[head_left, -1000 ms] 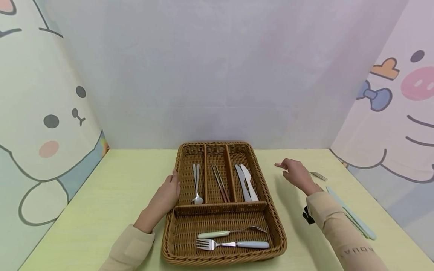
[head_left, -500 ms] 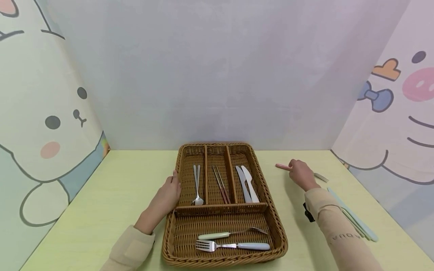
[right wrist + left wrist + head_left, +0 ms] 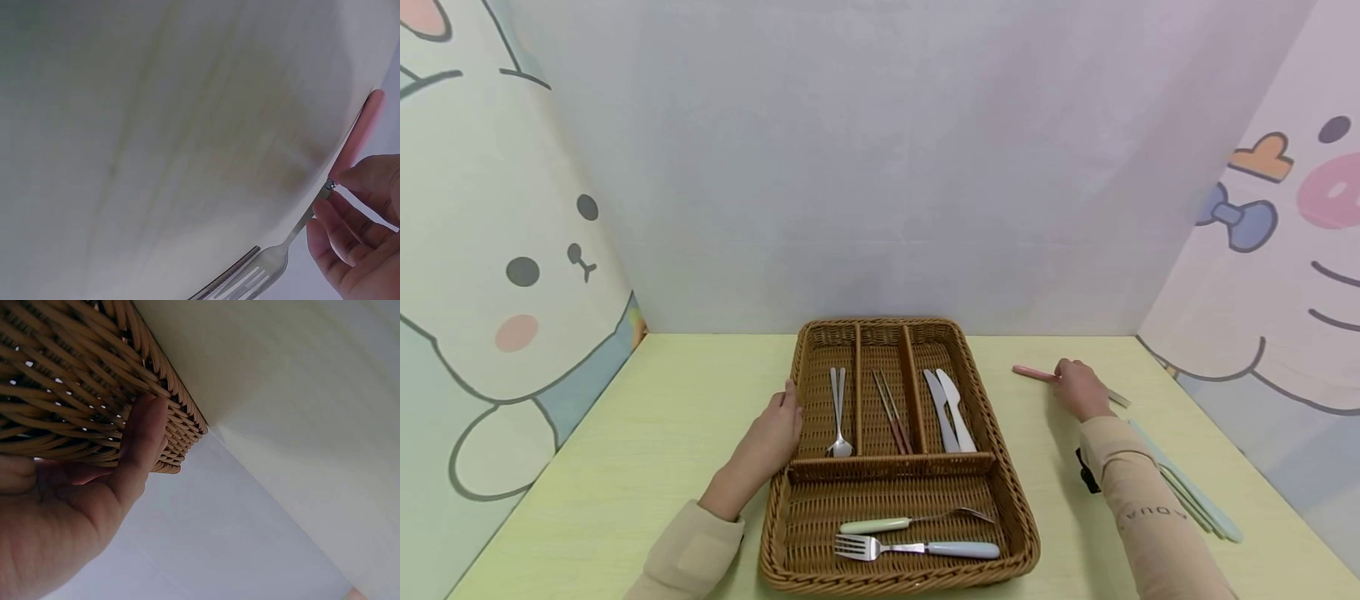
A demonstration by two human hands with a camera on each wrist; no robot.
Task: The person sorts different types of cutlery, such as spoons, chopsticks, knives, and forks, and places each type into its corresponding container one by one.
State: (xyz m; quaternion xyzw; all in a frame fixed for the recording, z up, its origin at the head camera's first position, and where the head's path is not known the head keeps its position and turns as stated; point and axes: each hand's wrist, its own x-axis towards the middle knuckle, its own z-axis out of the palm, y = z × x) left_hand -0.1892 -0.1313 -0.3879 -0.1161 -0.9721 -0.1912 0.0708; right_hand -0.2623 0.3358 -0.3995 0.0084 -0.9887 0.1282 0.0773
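Note:
A brown wicker cutlery basket (image 3: 1028,546) stands in the middle of the table. My left hand (image 3: 772,433) grips its left side; in the left wrist view the thumb (image 3: 145,434) lies along the outer weave and the other fingers are mostly hidden behind the wall. To the right of the basket, my right hand (image 3: 1082,392) pinches a pink-handled fork (image 3: 1032,372) near the metal collar. The right wrist view shows the fork's pink handle (image 3: 361,134) on one side of the fingers and its tines (image 3: 253,280) on the other. The fork lies on or very close to the table.
The basket's back compartments hold spoons (image 3: 841,447), chopsticks (image 3: 896,425) and white-handled knives (image 3: 955,412). In front lie a green-handled fork (image 3: 875,526) and a blue-handled fork (image 3: 962,550). Long pale blue and green utensils (image 3: 1198,492) lie by my right forearm.
My right hand has come down onto the pink-handled fork and shifted along it to the right, from handle toward tines. My left hand stays on the basket's side.

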